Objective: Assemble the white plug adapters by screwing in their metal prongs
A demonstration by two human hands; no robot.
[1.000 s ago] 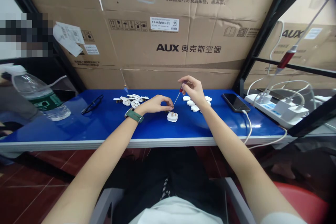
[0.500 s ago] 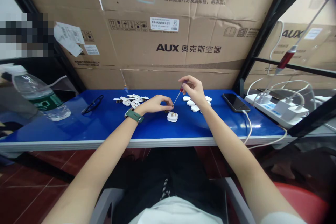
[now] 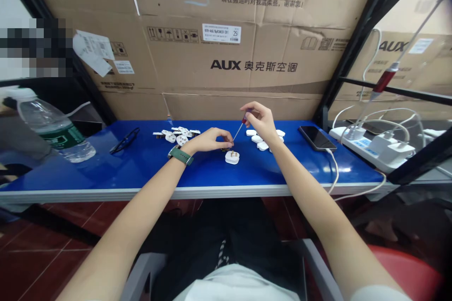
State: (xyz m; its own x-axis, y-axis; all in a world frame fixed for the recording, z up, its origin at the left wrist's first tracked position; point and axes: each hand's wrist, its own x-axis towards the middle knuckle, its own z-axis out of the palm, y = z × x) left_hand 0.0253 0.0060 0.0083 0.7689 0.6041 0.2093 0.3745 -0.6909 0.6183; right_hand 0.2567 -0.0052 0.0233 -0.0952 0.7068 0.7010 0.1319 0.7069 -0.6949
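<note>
Small screwdriver meets a plug part pinched over the blue counter (image 3: 106, 169).

The right hand (image 3: 259, 120) grips a thin red-handled screwdriver (image 3: 239, 129), its tip angled down to a tiny part closed in the left hand (image 3: 212, 140). Just below the left hand's fingertips lies one white plug body with brass pins (image 3: 232, 156). Beyond the left wrist sit about six more pinned white plug pieces (image 3: 176, 135); by the right hand, about five plain white covers (image 3: 263, 139). Most pieces look unassembled.
</note>
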